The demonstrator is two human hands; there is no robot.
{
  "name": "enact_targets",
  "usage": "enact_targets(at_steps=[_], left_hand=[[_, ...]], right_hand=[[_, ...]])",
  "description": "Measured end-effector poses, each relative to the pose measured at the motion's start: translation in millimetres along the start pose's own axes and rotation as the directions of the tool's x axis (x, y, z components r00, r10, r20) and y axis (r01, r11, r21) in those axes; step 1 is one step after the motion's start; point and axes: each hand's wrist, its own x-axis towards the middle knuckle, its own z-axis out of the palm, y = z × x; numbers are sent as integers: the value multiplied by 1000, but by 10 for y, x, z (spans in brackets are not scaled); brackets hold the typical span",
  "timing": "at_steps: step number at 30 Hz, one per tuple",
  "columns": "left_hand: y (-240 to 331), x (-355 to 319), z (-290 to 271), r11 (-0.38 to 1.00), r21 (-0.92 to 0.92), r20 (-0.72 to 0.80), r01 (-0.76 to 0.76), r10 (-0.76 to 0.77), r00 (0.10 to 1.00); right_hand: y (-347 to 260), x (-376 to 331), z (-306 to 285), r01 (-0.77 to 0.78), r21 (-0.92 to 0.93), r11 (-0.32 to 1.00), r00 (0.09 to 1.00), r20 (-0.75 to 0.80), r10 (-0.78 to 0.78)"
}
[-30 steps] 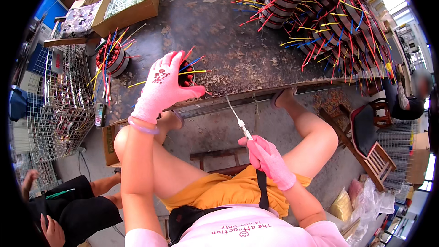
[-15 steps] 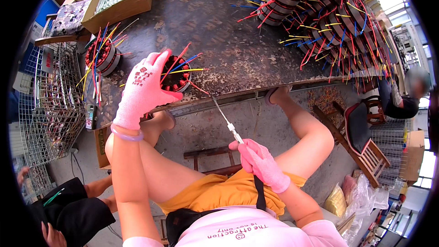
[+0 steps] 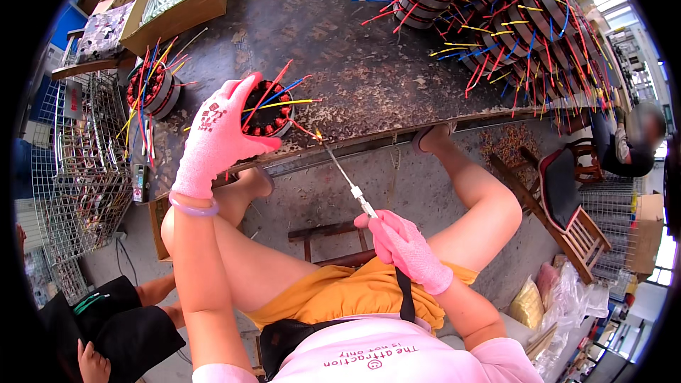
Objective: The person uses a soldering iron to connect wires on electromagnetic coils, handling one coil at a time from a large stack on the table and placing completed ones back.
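A motor stator (image 3: pixel 272 128) with red windings and red, blue and yellow leads rests near the table's front edge. My left hand (image 3: pixel 220 124), in a pink glove, is wrapped round its left side, thumb in front and fingers behind. One red lead (image 3: pixel 303 129) sticks out towards me. My right hand (image 3: pixel 408 245), also gloved, is closed on a slim tool (image 3: pixel 355 190) with a white handle and a long thin metal shaft. A small yellow-orange flame (image 3: pixel 318 135) shows where the shaft's tip meets that lead's end.
Another stator (image 3: pixel 159 92) stands at the left beside a cardboard box (image 3: pixel 177 7) of white tubes. Stacked stators (image 3: pixel 518 35) with loose leads fill the right. Wire racks (image 3: pixel 78 163) stand left, a wooden chair (image 3: pixel 560 191) right. Other people sit at both sides.
A flame has appeared at the tool's tip, which has shifted slightly left and up to the red lead's end. My left hand keeps hold of the stator. The view has shifted slightly.
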Motion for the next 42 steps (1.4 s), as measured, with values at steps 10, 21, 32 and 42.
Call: enact_targets(at_steps=[10,21,32,42], left_hand=[[-14,-8,13,999,36,-10,12,-11,1000],[4,-6,-3,998,50,8,31,-32,999],[29,-18,-6,998,61,0,30,-30,1000],[39,-18,-12,997,72,3,42,-42,999]], right_hand=[[18,0,14,5,20,1000,1000,7,-5],[-16,-19,51,20,3,1000,1000,-21,-20],[-10,-25,53,21,40,999,999,-31,-19],[-6,-1,54,44,19,999,999,-32,-43]])
